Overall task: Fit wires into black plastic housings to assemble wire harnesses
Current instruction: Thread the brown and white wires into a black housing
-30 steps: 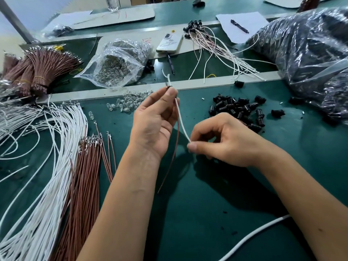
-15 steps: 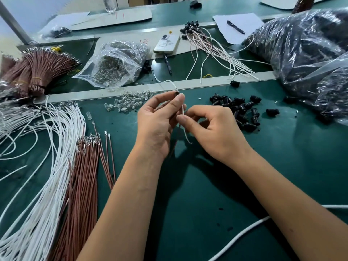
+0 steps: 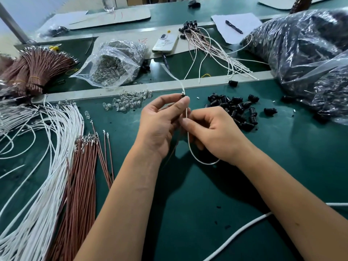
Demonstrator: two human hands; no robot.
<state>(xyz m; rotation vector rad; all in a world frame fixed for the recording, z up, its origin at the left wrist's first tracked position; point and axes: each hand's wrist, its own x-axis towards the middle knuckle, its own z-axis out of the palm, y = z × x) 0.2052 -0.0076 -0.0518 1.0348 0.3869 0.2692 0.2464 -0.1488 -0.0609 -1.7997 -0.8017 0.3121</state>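
Pinching a small black plastic housing (image 3: pixel 182 95) in my left hand (image 3: pixel 162 125), my right hand (image 3: pixel 212 136) grips the thin white wire (image 3: pixel 188 140); a skewed push could buckle it.

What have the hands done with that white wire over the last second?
The right hand moved up and left along the white wire until it sat against the left hand, so the slack now loops below it. The left hand kept pinching the small black housing at its fingertips. The brown wire still hangs from the left hand, and the pile of black housings lies unchanged.
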